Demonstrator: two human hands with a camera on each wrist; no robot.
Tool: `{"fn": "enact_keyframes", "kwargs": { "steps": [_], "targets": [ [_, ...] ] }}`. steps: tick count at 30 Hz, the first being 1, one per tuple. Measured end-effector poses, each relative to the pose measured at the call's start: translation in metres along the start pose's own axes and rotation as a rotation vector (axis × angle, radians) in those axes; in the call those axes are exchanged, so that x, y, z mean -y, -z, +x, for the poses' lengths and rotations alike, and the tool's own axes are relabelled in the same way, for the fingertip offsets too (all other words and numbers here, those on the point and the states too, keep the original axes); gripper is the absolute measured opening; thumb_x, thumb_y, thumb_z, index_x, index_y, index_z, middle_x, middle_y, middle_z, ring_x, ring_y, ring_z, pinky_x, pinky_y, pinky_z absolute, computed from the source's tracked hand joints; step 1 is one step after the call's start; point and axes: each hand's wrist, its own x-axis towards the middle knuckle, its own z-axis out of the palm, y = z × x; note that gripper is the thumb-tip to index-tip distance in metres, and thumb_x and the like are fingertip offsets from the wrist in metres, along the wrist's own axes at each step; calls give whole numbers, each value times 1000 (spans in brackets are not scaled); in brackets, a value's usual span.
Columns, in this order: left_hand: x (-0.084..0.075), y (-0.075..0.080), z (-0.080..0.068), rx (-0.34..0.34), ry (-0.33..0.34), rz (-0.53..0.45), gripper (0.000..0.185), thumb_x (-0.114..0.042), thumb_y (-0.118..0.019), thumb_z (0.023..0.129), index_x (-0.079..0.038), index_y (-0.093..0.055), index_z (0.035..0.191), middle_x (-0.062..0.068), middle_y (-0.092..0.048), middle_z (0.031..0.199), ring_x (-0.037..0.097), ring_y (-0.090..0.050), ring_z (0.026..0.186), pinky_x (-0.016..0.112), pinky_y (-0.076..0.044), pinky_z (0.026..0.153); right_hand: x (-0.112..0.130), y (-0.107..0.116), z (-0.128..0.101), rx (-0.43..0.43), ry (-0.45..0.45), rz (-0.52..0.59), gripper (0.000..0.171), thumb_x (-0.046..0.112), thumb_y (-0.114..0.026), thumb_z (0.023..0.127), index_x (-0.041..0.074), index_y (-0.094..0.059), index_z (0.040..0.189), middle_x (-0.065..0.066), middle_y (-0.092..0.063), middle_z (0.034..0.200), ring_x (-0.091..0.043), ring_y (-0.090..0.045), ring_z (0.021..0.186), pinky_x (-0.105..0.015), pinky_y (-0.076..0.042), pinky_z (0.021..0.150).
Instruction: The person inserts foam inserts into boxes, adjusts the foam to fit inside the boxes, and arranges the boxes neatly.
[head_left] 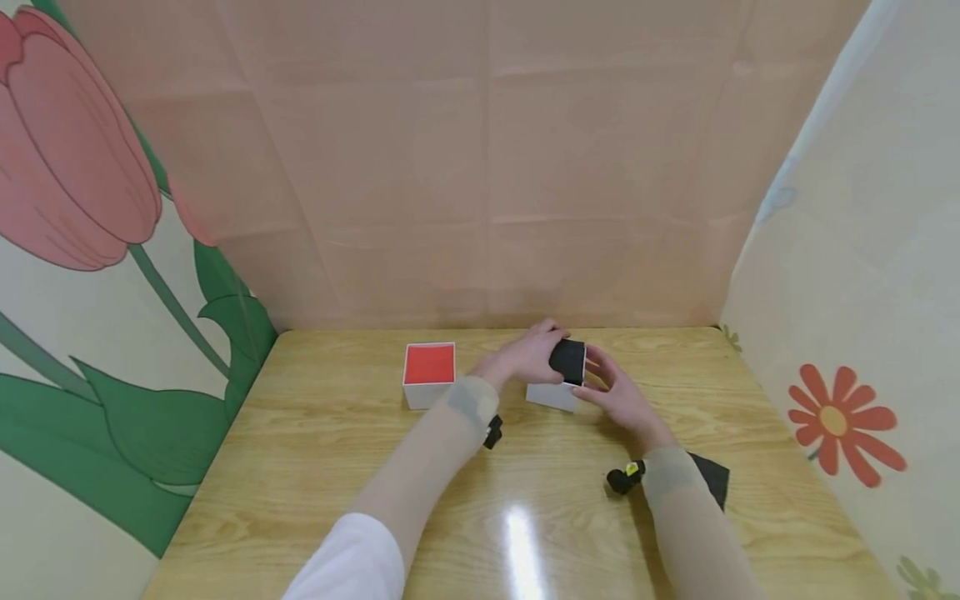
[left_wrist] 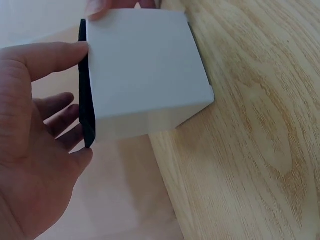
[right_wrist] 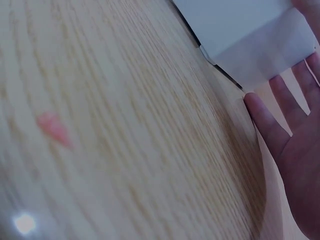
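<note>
A white box [left_wrist: 145, 60] stands toward the back of the table, with a black, cloth-like sheet [head_left: 567, 360] over its top. My left hand [head_left: 531, 354] reaches across the top from the left. Its thumb and fingers grip the sheet at opposite edges, and in the left wrist view the sheet's rim juts slightly past the box. On the right side, my right hand [head_left: 618, 396] holds the box, thumb at the near corner and fingers [right_wrist: 285, 97] spread along the side wall.
To the left stands a second white box with a red top [head_left: 430, 364]. A dark flat piece [head_left: 712, 477] lies partly hidden under my right forearm. Beyond the wooden table's [head_left: 322, 492] back edge hangs a plain pinkish sheet [head_left: 480, 167], with flower-printed sheets at both sides.
</note>
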Motion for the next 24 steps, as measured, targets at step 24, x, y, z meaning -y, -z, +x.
{"fn": "enact_keyframes", "kwargs": {
  "steps": [24],
  "targets": [
    [15,-8,-9,22,-17,-279,85,-8,-73,92,-14,-35,168,11,-30,167,23,-41,144,33,-37,118,3,-6,-1,-21,1,-13,95,23,-81,99,20,-21,172,-11,-24,176,-41,-26,159,-61,-30,122]
  ]
}}
